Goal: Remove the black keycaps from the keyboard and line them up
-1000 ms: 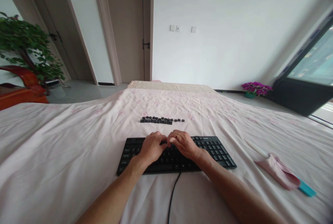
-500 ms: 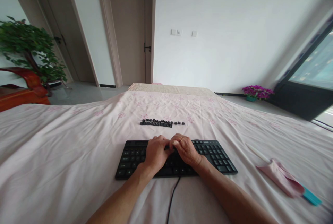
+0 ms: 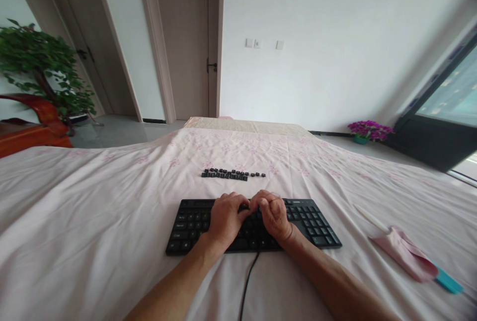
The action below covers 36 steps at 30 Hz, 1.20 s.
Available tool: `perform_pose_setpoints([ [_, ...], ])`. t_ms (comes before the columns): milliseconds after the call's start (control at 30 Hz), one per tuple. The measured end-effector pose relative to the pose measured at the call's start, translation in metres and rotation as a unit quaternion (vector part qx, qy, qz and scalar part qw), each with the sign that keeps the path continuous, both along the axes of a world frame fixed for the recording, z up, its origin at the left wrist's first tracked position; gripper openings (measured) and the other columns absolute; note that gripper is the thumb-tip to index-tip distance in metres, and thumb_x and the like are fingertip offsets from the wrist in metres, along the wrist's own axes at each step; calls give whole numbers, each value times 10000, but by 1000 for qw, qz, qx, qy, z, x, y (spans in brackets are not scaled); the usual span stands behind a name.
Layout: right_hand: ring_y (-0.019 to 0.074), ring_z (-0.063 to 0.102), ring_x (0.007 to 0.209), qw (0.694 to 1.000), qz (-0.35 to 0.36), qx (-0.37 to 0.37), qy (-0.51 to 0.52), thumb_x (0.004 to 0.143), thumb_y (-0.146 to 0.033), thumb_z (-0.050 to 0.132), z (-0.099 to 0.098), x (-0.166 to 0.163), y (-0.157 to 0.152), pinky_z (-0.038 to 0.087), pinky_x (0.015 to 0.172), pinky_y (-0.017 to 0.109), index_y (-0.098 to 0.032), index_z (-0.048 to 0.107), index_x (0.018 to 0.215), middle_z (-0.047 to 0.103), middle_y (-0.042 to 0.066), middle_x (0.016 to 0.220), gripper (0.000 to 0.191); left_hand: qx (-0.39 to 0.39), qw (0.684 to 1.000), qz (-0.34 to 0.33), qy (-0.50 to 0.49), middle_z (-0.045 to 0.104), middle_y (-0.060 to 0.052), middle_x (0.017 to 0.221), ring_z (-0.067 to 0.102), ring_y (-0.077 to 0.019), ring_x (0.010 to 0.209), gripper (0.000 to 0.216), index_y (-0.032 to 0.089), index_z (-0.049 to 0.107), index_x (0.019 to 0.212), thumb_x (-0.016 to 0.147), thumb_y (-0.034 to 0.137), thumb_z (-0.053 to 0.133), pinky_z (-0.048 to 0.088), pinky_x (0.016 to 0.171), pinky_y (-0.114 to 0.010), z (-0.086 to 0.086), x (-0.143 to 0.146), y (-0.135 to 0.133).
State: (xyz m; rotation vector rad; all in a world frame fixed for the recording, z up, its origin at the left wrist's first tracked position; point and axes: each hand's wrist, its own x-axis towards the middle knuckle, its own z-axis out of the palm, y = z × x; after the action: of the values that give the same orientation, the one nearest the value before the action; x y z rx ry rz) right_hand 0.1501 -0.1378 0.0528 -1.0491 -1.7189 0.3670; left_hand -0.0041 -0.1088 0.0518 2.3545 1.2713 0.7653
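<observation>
A black keyboard (image 3: 315, 222) lies on a pink flowered sheet (image 3: 93, 211), its cable (image 3: 247, 281) running toward me. My left hand (image 3: 224, 219) and my right hand (image 3: 275, 214) both rest on its middle. Their fingers are curled and meet near the top rows of keys. What the fingertips pinch is hidden. Beyond the keyboard, several loose black keycaps (image 3: 227, 174) lie in two short rows on the sheet.
A folded pink cloth (image 3: 404, 256) lies at the right over a teal object (image 3: 449, 282). A leafy plant (image 3: 40, 70) and red wooden furniture (image 3: 33, 134) stand at the left. Purple flowers (image 3: 368, 129) sit by the dark window frame; a closed door (image 3: 186, 38) is behind.
My right hand has turned and drawn nearer, its fingers curling over the keys by my left fingertips. The view has shifted slightly. The keycap rows have not moved.
</observation>
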Motion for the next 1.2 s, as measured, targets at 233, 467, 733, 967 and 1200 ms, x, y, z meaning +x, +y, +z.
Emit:
perform_pose_setpoints([
  [233,160,568,656,999,-22,-9,24,959,-395,317,9,-4,-3,465,704,303,-208,618,638,616,44,664,478,-30,999,4,-27,669,10,897,575,-182,898,143,259,668,885,746,288,684,400,807,-305,-3,-2,3],
  [467,185,559,752,998,-6,46,-42,962,-350,292,7,2,-5,454,752,349,-212,674,835,645,60,778,426,-63,995,31,-66,692,20,880,608,-162,876,135,249,651,887,752,242,664,419,767,-270,-3,-1,3],
  [733,219,587,885,995,7,84,-50,946,-302,347,5,-1,-5,473,833,387,-228,630,1054,672,67,854,311,-59,995,39,-76,709,28,869,632,-158,842,104,261,663,878,783,269,622,416,719,-258,-3,-5,4],
  [967,193,600,847,992,27,113,-47,947,-260,384,0,-1,-2,485,800,356,-244,578,1174,658,56,872,299,-101,983,38,-146,702,27,825,644,-143,793,153,244,659,912,765,247,617,442,715,-244,-7,-5,8],
  [1200,174,573,821,980,-107,73,-152,917,-257,484,6,-4,5,465,777,308,-253,659,1080,647,47,884,239,-190,912,1,-363,718,-39,853,665,-174,807,275,175,660,979,756,335,639,495,774,-272,-11,-8,18],
])
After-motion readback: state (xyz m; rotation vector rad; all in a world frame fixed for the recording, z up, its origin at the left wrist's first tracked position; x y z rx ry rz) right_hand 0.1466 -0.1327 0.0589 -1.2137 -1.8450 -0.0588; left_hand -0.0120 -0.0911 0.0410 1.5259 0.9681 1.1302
